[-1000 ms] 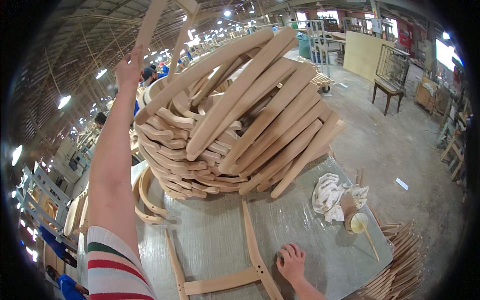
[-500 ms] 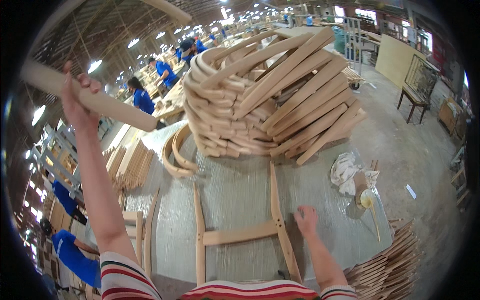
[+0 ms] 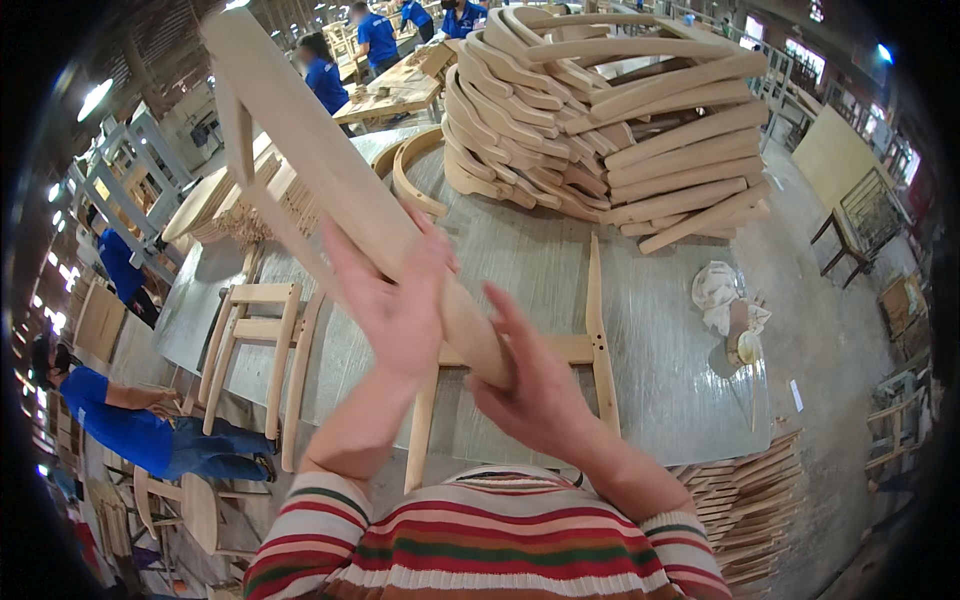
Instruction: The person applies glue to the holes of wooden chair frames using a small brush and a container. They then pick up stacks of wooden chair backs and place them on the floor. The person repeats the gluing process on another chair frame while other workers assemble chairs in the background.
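A large curved wooden chair rail [image 3: 320, 140] slants across in front of me, its wide end up at the far left and its near end low by my chest. My left hand [image 3: 395, 300] is closed around its lower middle. Around the near end, my right hand [image 3: 535, 390] is wrapped, slightly blurred. Beneath them an H-shaped wooden chair frame [image 3: 600, 350], two legs joined by a crossbar, lies on the plastic-covered table [image 3: 660, 390]. My hands and the rail hide part of that frame.
A tall stack of curved wooden rails [image 3: 560, 130] stands at the table's back. To the right lie a white rag [image 3: 715, 290] and a small pot with a brush [image 3: 748, 348]. At left is another chair frame [image 3: 265, 330], with a co-worker in blue [image 3: 130, 420] beyond.
The rail has come down from the upper left to in front of my chest. My right hand has left the table area and taken hold of its near end. The view has shifted.
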Demonstrator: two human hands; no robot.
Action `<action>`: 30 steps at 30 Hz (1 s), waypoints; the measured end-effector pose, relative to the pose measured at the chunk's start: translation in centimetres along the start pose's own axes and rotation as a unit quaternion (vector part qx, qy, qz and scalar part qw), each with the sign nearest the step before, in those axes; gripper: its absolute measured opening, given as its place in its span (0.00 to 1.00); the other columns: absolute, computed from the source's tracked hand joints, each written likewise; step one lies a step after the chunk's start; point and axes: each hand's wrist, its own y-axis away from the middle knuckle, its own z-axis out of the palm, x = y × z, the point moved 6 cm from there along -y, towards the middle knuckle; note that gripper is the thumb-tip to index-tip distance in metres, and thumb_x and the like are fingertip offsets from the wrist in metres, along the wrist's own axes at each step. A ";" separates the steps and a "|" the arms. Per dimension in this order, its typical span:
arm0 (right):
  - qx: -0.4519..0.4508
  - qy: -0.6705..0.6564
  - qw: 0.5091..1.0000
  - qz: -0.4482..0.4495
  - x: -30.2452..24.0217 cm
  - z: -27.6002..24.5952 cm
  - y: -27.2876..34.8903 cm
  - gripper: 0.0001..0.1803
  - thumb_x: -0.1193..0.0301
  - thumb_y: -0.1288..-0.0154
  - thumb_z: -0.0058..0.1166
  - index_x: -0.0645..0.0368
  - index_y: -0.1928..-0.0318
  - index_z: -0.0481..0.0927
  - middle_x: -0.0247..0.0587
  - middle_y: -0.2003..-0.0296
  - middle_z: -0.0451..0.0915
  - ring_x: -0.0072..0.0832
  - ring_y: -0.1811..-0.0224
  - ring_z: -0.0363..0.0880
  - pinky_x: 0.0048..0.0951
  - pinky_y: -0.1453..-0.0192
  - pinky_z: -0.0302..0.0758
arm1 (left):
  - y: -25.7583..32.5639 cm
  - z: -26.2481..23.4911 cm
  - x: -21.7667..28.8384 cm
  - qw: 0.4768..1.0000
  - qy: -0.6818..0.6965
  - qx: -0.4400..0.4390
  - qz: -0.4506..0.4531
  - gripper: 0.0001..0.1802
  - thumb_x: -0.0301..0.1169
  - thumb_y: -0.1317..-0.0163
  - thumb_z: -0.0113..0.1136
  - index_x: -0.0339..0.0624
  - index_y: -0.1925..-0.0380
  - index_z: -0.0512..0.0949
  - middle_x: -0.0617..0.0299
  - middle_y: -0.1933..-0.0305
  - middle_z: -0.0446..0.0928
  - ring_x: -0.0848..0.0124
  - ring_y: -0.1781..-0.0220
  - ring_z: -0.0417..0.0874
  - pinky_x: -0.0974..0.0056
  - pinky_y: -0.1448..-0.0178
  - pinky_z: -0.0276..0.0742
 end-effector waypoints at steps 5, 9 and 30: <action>0.012 -0.086 0.995 0.052 5.0 -0.2 4.4 0.39 0.80 0.46 0.54 0.58 0.34 0.53 0.38 0.65 0.73 0.24 0.69 0.72 0.25 0.64 0.72 | 6.2 -1.0 -6.6 0.985 -0.059 -0.083 -0.141 0.40 0.23 0.45 0.55 0.34 0.40 0.39 0.53 0.59 0.65 0.69 0.65 0.72 0.66 0.63 0.74; 0.038 -0.190 0.945 0.265 9.2 1.1 10.4 0.37 0.79 0.45 0.53 0.57 0.35 0.55 0.35 0.71 0.74 0.19 0.78 0.71 0.21 0.75 0.69 | 12.3 -0.8 -11.2 0.952 -0.050 -0.185 -0.239 0.46 0.30 0.43 0.57 0.30 0.39 0.33 0.47 0.57 0.66 0.63 0.60 0.73 0.63 0.57 0.73; 0.184 0.413 0.804 0.387 20.9 -2.0 26.4 0.26 0.67 0.51 0.56 0.51 0.48 0.68 0.45 0.60 0.73 0.48 0.62 0.75 0.43 0.59 0.73 | 20.1 -30.4 -21.0 0.726 -0.558 -0.157 -0.370 0.36 0.33 0.48 0.59 0.37 0.39 0.58 0.43 0.38 0.60 0.52 0.36 0.60 0.53 0.35 0.57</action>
